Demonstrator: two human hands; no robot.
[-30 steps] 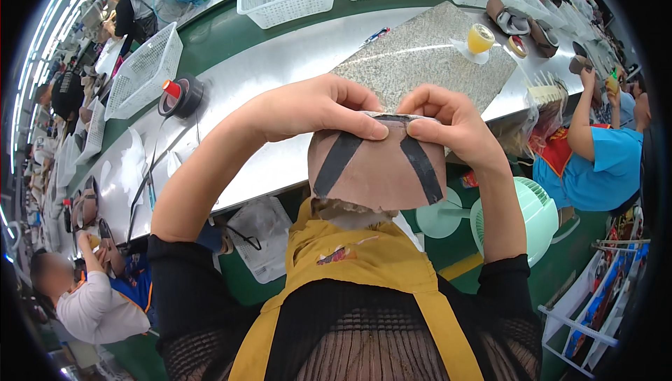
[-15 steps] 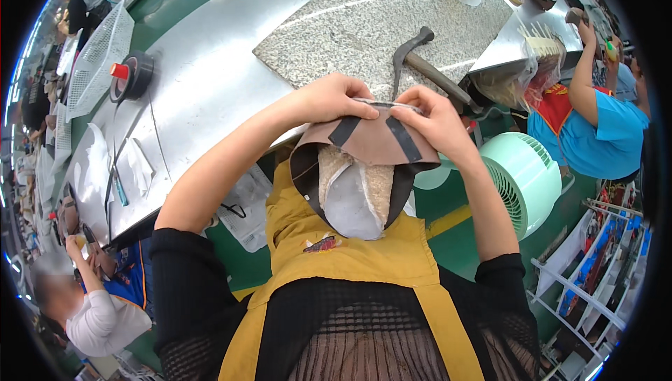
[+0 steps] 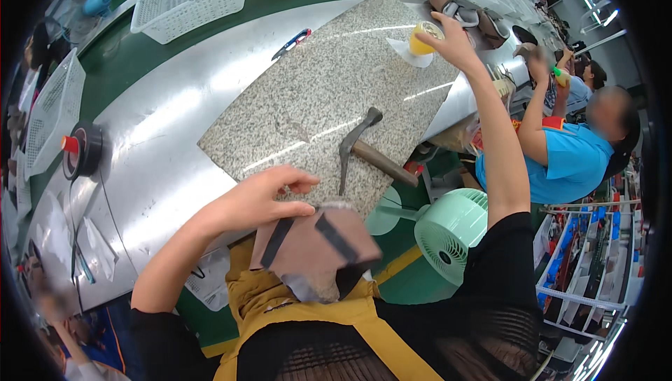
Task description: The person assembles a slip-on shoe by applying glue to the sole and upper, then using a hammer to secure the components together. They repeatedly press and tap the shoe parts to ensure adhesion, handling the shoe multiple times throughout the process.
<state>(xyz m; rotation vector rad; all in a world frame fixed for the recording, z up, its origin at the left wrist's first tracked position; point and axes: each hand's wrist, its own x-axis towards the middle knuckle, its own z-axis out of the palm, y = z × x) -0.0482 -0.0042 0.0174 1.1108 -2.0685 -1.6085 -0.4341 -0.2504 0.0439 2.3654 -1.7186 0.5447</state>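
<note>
A brown shoe upper (image 3: 308, 239) with two black strips and a fleecy lining lies against my yellow apron at the table's near edge. My left hand (image 3: 262, 197) is at its upper edge, thumb and fingers apart, the thumb close to the brown surface. Stretched far out to the right, my right hand (image 3: 453, 43) is beside a small cup of yellow liquid (image 3: 422, 39), with thumb and forefinger spread. The cup stands on white paper. Whether the fingers touch it, I cannot tell. A hammer (image 3: 378, 160) with a wooden handle lies on the speckled stone slab (image 3: 294, 94).
Brown shoe parts (image 3: 490, 29) lie beyond the cup. A black tape roll (image 3: 85, 151) sits on the metal table at left. White baskets (image 3: 192, 3) line the far side. Right of me stand a green fan (image 3: 451, 230) and a co-worker in a blue shirt (image 3: 560, 160).
My right hand has left the shoe upper and reached out to the cup. My left hand has loosened its pinch on the upper's edge. The view has shifted to the right.
</note>
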